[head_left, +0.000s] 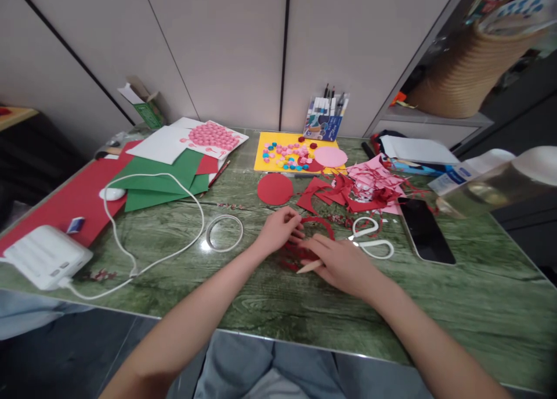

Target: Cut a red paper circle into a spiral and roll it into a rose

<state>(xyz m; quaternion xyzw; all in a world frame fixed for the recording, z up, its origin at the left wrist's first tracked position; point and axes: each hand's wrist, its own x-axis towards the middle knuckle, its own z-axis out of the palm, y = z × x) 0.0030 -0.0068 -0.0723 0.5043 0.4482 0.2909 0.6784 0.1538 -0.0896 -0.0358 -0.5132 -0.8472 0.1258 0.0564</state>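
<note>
My left hand [282, 232] reaches in over the table with its fingers curled at a thin red paper strip [325, 224]. That strip bends in an arc between my two hands. My right hand [343, 265] lies palm down close beside it, closed around a pale pointed stick [309, 267] whose tip sticks out to the left. More red paper shows under the fingers, partly hidden. Just beyond the left hand lies a red paper circle [275, 189]. White-handled scissors [376, 249] rest right of the right hand, their blades pointing towards it.
Red and pink paper scraps [374, 184] pile up behind the scissors. A phone [426, 231] lies at right. Yellow paper [263, 161] bears small coloured paper pieces. A tape roll [224, 233], white cable [167, 265], power bank [46, 257] and green sheets [161, 181] lie left.
</note>
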